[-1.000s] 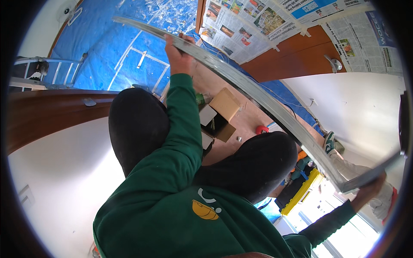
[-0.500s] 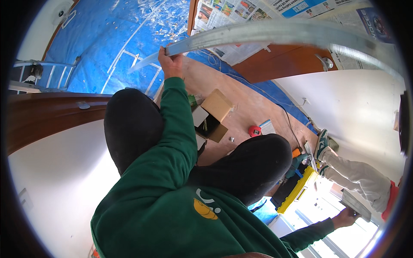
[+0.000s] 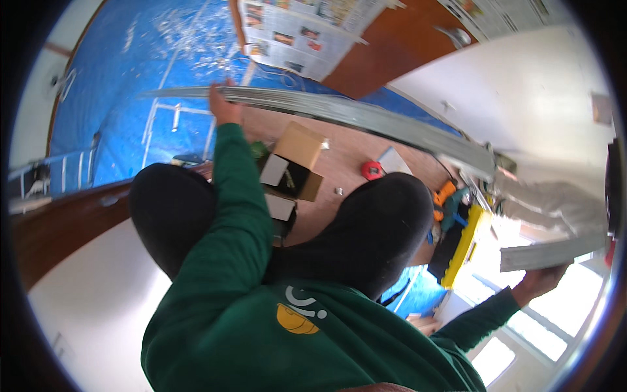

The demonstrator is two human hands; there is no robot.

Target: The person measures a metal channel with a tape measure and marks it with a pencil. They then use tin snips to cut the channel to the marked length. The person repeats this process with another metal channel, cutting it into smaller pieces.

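Note:
A long grey metal profile (image 3: 366, 117) runs across the upper middle from the blue sheeting to the right wall. My left hand (image 3: 224, 102) is closed on its far part, to the upper left. At the lower right my right hand (image 3: 543, 279) is closed on a shorter metal strip (image 3: 542, 253), held in front of a co-worker's pale-trousered legs (image 3: 548, 204). My dark-trousered knees (image 3: 392, 215) are bent below the long profile, with an open cardboard box (image 3: 299, 145) on the floor between them and the profile.
Taped blue sheeting (image 3: 117, 65) covers floor at upper left, near a ladder (image 3: 55, 171). A newspaper-covered wooden door (image 3: 375, 52) is at the top. A red tape measure (image 3: 372, 170), orange tool (image 3: 444, 196) and yellow-black case (image 3: 467, 248) lie at the right; a wooden edge (image 3: 59, 225) runs left.
The long profile has swung and shifted, now standing apart from the shorter strip it met at a corner. My right hand dipped, then rose with the short strip. The view has shifted.

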